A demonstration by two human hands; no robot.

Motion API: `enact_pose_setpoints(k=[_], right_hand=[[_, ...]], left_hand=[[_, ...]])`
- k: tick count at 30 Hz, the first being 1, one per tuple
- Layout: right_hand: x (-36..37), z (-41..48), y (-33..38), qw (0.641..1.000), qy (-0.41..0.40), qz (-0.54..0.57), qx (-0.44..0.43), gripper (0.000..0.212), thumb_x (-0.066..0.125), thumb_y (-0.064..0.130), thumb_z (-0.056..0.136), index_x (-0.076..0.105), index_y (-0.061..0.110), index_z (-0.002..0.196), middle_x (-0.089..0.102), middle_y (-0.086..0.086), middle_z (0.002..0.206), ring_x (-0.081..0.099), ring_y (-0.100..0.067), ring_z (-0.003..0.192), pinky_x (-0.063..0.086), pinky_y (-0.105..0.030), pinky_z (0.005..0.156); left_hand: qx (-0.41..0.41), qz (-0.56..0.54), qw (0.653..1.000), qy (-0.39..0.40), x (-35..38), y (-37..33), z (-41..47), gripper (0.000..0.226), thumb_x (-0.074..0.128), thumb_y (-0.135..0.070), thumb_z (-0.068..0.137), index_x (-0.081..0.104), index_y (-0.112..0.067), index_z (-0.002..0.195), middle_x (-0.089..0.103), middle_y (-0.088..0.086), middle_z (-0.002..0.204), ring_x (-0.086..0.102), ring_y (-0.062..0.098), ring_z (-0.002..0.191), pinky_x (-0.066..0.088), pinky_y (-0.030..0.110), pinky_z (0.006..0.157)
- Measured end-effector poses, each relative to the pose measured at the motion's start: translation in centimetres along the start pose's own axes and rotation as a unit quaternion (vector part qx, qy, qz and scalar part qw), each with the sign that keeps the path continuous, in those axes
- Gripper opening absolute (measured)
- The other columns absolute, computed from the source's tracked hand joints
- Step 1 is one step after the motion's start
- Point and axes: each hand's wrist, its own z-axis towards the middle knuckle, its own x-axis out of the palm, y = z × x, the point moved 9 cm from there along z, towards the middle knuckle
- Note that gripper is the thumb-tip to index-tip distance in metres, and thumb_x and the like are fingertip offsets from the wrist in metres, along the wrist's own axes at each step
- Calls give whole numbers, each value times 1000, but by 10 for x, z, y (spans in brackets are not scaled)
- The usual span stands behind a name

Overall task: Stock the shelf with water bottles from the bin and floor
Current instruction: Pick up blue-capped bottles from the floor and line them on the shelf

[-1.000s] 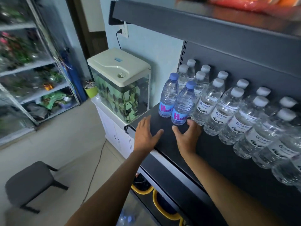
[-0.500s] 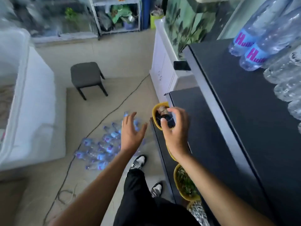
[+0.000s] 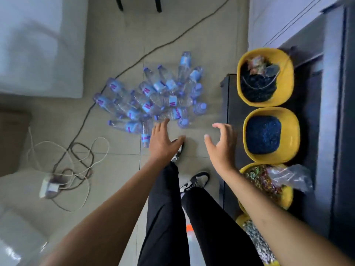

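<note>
A: Where are the water bottles lying at this moment?

B: They are lying in a loose pile of bottles (image 3: 153, 96) on the floor (image 3: 192, 35), ahead of both hands and a little to the left. None is standing; they are pointing in many directions.

A: And the hands, are they holding something?

B: No. The left hand (image 3: 163, 140) is hanging with fingers spread apart, and the right hand (image 3: 221, 144) is curving open, thumb away from the fingers. Both grips are empty.

A: Which hand is nearer to the pile?

B: The left one. Its fingertips are reaching just beside the closest bottles. One nearest bottle (image 3: 146, 133) is lying directly to the left of that hand, its long axis running about along the forearm, toward the person. The right hand is hovering over bare floor, apart from the pile, with the yellow bowls (image 3: 292, 131) at its right side.

A: So what is the next move asking for?

B: I am judging that the left hand needs only a short move forward and a turn of the wrist, so the grip is closing across the bottle and not along it. The right hand must be crossing leftward first.
</note>
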Motion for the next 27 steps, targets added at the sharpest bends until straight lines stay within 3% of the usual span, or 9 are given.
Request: enact_pose_setpoints(k=[3,6,10,14,17,19,22,24,27], right_hand=[[70,22,-47,999,18,-10,25,44,57,33,83,63,2,115,61,-16,111,55,-39,108,38,-38,94],[131,49,-94,999,17,-11,46,49,58,33,82,61,-1,117,62,-19,113,56,-41,106,38,-37,94],[190,87,-160,991,-14,34,131,60,65,33,79,54,-5,124,57,-21,122,54,-41,112,44,-48,102],[231,120,-212,974,-23,67,216,79,79,25,79,41,0,144,47,-16,143,47,-32,131,34,-25,102],[253,145,-230,972,-27,85,219,93,83,30,73,36,8,151,46,-9,148,47,-25,135,37,-30,111],[259,159,-235,970,-44,106,215,89,81,33,68,42,15,146,55,-4,141,56,-21,127,43,-32,109],[253,170,-240,967,-72,105,221,65,78,29,68,57,15,128,67,2,121,65,-18,107,49,-26,94],[242,170,-234,971,-77,85,210,55,78,25,70,63,13,121,70,3,113,66,-18,102,48,-22,89],[223,158,-216,976,-60,74,198,49,80,22,74,66,14,120,70,7,108,65,-15,98,46,-19,85]], left_hand=[[8,17,999,26,52,39,43,79,77,-43,86,43,-11,149,48,8,148,41,27,140,36,42,115],[9,28,999,41,101,76,86,85,77,-44,85,38,-12,153,45,8,152,38,26,143,35,41,116],[11,58,996,73,160,118,138,94,79,-46,83,30,-15,157,38,5,158,31,24,146,29,37,118],[4,55,993,103,207,147,179,105,82,-46,82,21,-14,161,31,3,163,24,22,151,24,35,120],[5,29,993,110,229,156,202,101,81,-43,84,21,-17,162,33,0,164,25,19,151,25,31,119],[14,-13,995,98,235,155,213,87,81,-39,84,35,-22,156,47,-3,154,38,18,143,33,31,113],[15,-60,996,63,228,147,218,64,82,-35,82,53,-22,137,64,-4,129,56,22,120,45,33,98],[-13,-90,994,53,219,144,215,61,82,-33,85,54,-19,137,64,-2,129,57,23,121,41,26,93],[-34,-125,991,37,193,133,205,66,82,-32,85,51,-18,142,61,1,134,54,23,128,41,30,102]])
